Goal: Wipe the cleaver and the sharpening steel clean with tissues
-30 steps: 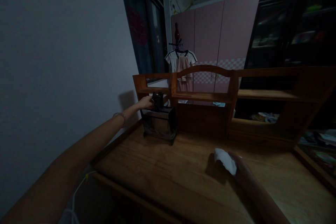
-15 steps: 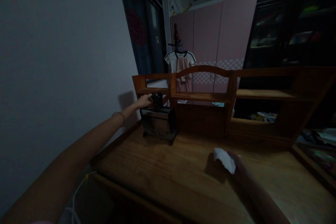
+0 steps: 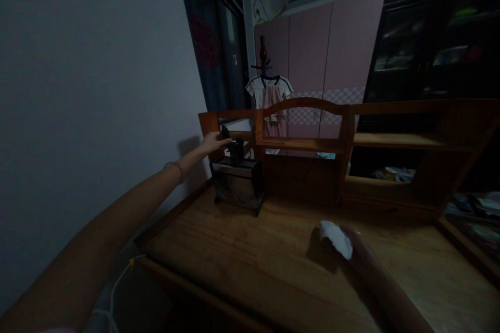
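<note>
My left hand (image 3: 213,141) reaches out to the back left, its fingers closed round a small dark object (image 3: 225,131) whose kind I cannot make out. Just below and to the right, other dark objects (image 3: 236,151) stand on top of a black-framed box (image 3: 234,184) with short feet and a brownish front panel. The box rests on the wooden desk (image 3: 234,250). Over the right part of the desk, my right hand (image 3: 353,244) grips a crumpled white tissue (image 3: 336,239); most of its fingers are hidden or too dark to see.
A wooden shelf unit (image 3: 300,143) runs along the back of the desk, with some items in its lower right compartment (image 3: 394,173). A wall (image 3: 117,62) bounds the left side. A white cable (image 3: 113,291) hangs at the desk's front left edge. Papers (image 3: 488,203) lie at the far right.
My left hand has risen slightly with the small dark object, away from the others on the box. My right hand with the tissue stays nearly still.
</note>
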### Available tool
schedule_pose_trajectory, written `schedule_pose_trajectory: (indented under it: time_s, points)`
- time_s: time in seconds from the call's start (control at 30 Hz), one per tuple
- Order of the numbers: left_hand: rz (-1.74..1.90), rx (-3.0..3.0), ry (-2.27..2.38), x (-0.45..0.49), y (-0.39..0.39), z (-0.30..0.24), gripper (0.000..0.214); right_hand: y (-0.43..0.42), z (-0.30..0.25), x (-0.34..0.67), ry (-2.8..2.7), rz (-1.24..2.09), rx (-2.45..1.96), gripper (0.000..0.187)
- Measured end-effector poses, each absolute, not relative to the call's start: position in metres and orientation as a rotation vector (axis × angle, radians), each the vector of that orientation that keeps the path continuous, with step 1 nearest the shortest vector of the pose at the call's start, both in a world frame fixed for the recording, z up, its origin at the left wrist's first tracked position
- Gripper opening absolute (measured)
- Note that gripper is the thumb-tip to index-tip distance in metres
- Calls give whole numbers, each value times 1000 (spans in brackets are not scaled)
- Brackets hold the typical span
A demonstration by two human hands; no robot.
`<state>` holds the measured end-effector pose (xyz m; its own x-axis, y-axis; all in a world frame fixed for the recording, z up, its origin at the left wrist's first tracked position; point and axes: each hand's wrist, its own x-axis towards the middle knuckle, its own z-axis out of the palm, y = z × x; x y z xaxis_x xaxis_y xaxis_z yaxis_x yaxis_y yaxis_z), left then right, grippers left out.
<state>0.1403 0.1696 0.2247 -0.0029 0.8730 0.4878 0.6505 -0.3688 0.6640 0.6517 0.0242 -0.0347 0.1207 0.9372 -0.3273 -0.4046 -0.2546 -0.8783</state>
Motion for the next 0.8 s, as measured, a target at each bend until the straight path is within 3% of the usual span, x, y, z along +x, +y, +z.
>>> schedule_pose_trajectory:
  time_s: [0.1, 0.33, 0.6, 0.8]
  points:
    - [1457, 2034, 1654, 143, 166, 239, 53, 26, -38, 653, -556, 1577, -1161, 24]
    - [1719, 2189, 1874, 143, 160, 275, 47, 18, -23, 649, -539, 1523, -1165, 19]
    - [1475, 2229, 1786, 148, 153, 255, 46, 16, -18, 649, -592, 1526, -1190, 25]
    - [1351, 2061, 1548, 154, 155, 223, 48, 17, -20, 651, -538, 1550, -1192, 17]
